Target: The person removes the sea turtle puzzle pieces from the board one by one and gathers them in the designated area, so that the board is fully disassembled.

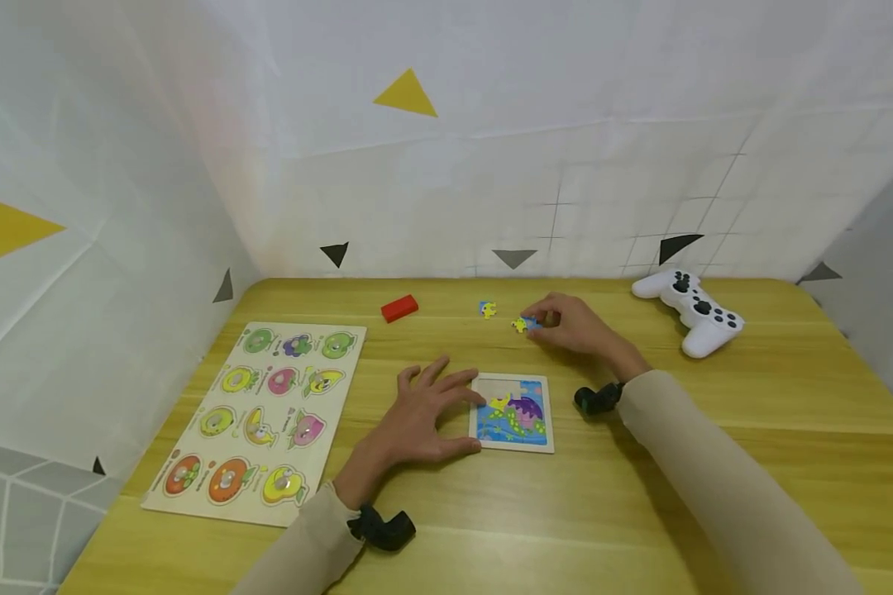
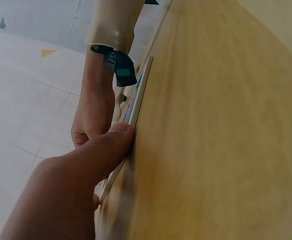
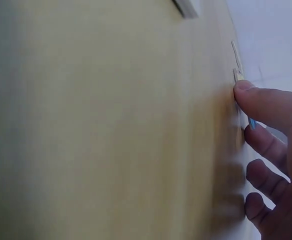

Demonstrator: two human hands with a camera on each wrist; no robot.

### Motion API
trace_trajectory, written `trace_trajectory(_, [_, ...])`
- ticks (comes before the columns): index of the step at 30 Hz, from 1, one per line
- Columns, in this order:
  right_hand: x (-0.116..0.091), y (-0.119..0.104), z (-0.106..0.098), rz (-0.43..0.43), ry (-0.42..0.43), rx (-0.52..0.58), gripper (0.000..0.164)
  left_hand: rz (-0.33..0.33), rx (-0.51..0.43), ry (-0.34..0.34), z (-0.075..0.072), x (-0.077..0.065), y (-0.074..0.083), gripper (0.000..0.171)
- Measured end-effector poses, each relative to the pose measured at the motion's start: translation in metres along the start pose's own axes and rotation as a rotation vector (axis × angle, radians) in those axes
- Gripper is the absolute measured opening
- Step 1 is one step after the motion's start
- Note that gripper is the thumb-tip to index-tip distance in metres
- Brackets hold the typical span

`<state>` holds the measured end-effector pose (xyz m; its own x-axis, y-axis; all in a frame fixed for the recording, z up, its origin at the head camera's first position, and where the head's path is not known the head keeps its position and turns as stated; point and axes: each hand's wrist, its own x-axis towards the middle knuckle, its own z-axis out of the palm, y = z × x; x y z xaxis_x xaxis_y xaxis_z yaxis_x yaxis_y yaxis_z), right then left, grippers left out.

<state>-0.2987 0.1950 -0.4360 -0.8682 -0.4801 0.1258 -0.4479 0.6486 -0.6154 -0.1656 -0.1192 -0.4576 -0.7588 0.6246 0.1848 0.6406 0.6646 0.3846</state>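
A small framed jigsaw puzzle [image 1: 516,447] lies on the table, its picture showing a purple-shelled turtle on blue, with bare tray at its upper left. My left hand [image 1: 435,413] spreads its fingers beside the left edge; the thumb touches the frame's side, plain in the left wrist view. Beyond the frame, my right hand [image 1: 576,324] pinches a yellow-and-blue puzzle piece [image 1: 520,325] between thumb and index finger, low at the tabletop. In the right wrist view the other fingers of the right hand [image 3: 273,145] are loosely bent. Another loose puzzle piece [image 1: 488,309] lies just left of it.
A wooden fruit peg board [image 1: 268,413] covers the table's left side. A red block [image 1: 399,308] lies towards the back, and a white game controller [image 1: 692,310] at the back right. A white cloth wall [image 1: 446,190] rises behind the table's far edge.
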Motion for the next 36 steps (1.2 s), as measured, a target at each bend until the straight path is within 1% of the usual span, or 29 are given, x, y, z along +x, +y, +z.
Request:
trace_trajectory(9, [0.015, 0.004, -0.001, 0.067, -0.014, 0.053, 0.034, -0.002, 0.008, -0.005, -0.001, 0.001, 0.001, 0.054])
trace_trajectory(15, [0.021, 0.005, 0.001, 0.079, -0.014, 0.07, 0.034, -0.008, 0.005, -0.012, 0.0, 0.0, 0.001, 0.055])
trace_trajectory(21, [0.029, 0.008, 0.004, 0.08, -0.008, 0.059, 0.033, -0.013, 0.007, -0.014, 0.0, 0.0, 0.001, 0.055])
trace_trajectory(26, [0.034, 0.009, 0.006, 0.054, 0.012, 0.014, 0.032, -0.016, 0.007, -0.018, 0.001, 0.0, 0.001, 0.055])
trace_trajectory(31, [0.036, 0.007, 0.006, 0.035, 0.034, -0.02, 0.032, -0.009, 0.004, -0.009, 0.001, 0.0, 0.0, 0.054])
trace_trajectory(36, [0.038, 0.008, 0.005, 0.029, 0.038, -0.017, 0.033, -0.008, 0.003, -0.007, 0.001, 0.0, 0.0, 0.054])
